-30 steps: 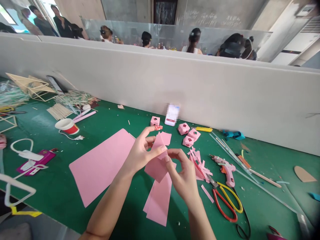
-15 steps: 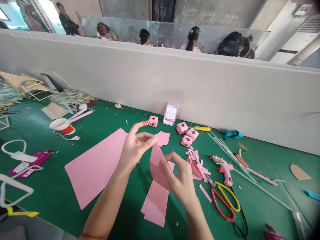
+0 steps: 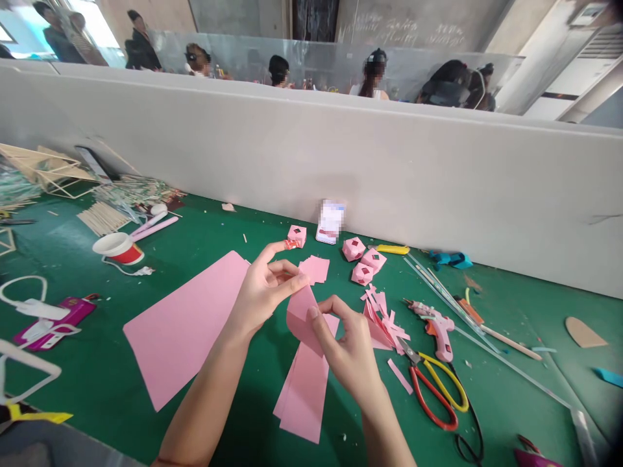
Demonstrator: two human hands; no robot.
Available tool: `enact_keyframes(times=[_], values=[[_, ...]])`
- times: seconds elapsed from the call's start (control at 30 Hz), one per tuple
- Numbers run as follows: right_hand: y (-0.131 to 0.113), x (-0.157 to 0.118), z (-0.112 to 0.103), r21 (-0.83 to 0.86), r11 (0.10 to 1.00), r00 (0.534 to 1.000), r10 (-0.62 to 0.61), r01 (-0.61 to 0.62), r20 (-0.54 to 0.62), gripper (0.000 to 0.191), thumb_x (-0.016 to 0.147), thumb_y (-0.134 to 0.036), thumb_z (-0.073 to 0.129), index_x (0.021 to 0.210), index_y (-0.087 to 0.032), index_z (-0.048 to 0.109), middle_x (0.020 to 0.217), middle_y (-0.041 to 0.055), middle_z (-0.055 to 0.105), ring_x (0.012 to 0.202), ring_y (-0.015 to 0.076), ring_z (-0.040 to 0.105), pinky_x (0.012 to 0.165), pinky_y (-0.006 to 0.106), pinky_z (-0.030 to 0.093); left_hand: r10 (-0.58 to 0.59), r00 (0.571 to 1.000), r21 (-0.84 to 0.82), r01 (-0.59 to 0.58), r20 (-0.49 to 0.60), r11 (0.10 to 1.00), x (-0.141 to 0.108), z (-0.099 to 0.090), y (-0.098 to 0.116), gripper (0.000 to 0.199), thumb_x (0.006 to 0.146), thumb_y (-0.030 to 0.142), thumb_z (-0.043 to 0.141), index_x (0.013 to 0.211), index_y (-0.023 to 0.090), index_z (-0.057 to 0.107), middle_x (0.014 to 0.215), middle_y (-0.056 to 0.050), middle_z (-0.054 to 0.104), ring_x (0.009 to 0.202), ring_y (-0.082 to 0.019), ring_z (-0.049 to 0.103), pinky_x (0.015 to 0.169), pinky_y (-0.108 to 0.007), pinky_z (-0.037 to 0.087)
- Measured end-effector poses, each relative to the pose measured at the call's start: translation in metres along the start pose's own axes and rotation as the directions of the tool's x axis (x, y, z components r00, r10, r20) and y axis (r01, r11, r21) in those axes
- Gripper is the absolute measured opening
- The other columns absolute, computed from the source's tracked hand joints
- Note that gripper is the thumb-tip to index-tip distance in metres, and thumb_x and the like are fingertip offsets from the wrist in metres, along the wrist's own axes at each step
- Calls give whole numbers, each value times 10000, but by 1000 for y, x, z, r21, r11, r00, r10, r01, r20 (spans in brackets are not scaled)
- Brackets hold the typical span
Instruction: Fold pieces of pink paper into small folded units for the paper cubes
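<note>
At the green-topped table [image 3: 516,402], the person held a bent piece of pink paper [image 3: 302,316] up between both hands, in the middle of the near side. The left hand [image 3: 263,285] had a narrow grip, thumb and fingertips meeting at the paper's far edge, while its forefinger, wrapped near the tip in a red-and-white band, stretched out towards a small pink paper block with a diamond-shaped hole [image 3: 296,236]. The right hand [image 3: 346,337] had its grip closed on the paper's right side, thumb pressed flat against it.

Beneath the held piece lay overlapping oblong pink paper strips [image 3: 304,395], and just beyond it a few small pink paper squares [image 3: 315,269]. A large pink paper sheet [image 3: 187,331] lay to the left, partly behind the left arm. On the far side, a lit phone [image 3: 329,222] leaned against a pale partition [image 3: 219,149], with three more pink paper blocks [image 3: 363,273] clustered to its right, near a yellow-handled tool [image 3: 393,250]. Nearer on the right were a heap of thin pink paper offcuts [image 3: 384,318], scissors with one red and one yellow handle [image 3: 435,391], and a pink glue gun [image 3: 442,335].
</note>
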State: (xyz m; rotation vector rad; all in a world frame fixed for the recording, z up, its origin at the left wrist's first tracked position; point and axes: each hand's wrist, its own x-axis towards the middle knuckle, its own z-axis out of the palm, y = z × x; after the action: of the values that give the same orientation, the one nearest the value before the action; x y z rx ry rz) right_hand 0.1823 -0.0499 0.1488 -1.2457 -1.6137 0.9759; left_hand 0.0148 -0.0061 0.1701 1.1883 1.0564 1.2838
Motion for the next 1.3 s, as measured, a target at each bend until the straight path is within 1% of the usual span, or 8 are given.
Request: enact_keyframes(times=[0.17,0.47,0.67,0.83,1.0,1.1,1.2,1.3], values=[[1,2,0,25,1000,1000,-5,5,17,300,1008,-400,541,784,-208,597,708,-8,631,649,145,542,610,259,401,34,999,-42,-33,27,999,1,-3,-3,558,808,233,826,1300,227,562,722,49,669,790,-147,682,834,-295,544],[0,1,-3,27,1000,1000,-6,6,19,340,1019,-418,519,761,-206,585,671,-17,578,625,136,503,554,251,343,3,1000,-23,-2,22,1000,2,-2,0,633,827,291,816,1381,218,519,776,19,728,869,-183,733,867,-309,567],[1,2,-3,20,1000,1000,2,-2,28,328,1020,-416,529,785,-203,614,699,-15,615,642,133,532,576,243,365,77,997,-54,-77,2,996,3,-3,-5,612,836,271,799,1383,208,533,720,41,670,816,-171,693,877,-346,572],[0,2,-6,18,1000,1000,-15,15,7,308,1016,-404,539,805,-201,634,722,-13,641,659,133,559,602,237,393,65,997,-66,-67,-33,996,3,-2,-6,596,859,294,785,1392,231,525,758,26,676,874,-177,693,907,-331,537],[5,3,-13,42,999,995,-13,18,-100,312,1005,-423,558,801,-204,645,731,-8,655,690,140,586,645,237,422,-25,987,-93,40,161,995,2,2,-8,665,863,353,781,1437,273,455,1012,-35,698,912,-174,660,782,-284,514],[9,4,-15,60,998,991,10,-2,-133,312,999,-442,565,823,-205,667,757,4,674,721,153,607,662,244,435,-56,972,-8,59,229,998,1,6,-9,692,816,326,824,1421,274,491,940,-15,684,853,-167,635,765,-284,502],[11,5,-16,76,997,995,28,-20,-101,307,992,-457,574,856,-205,688,797,16,696,761,168,632,698,256,454,-65,980,63,54,187,997,0,10,-9,675,801,315,835,1392,247,515,797,14,667,751,-152,601,724,-276,482],[12,5,-17,88,995,994,55,-47,-94,296,986,-467,584,881,-212,690,822,18,704,784,174,640,712,261,463,-48,992,58,41,118,997,1,10,-9,652,811,348,826,1375,245,515,805,11,674,730,-149,597,692,-269,467]])
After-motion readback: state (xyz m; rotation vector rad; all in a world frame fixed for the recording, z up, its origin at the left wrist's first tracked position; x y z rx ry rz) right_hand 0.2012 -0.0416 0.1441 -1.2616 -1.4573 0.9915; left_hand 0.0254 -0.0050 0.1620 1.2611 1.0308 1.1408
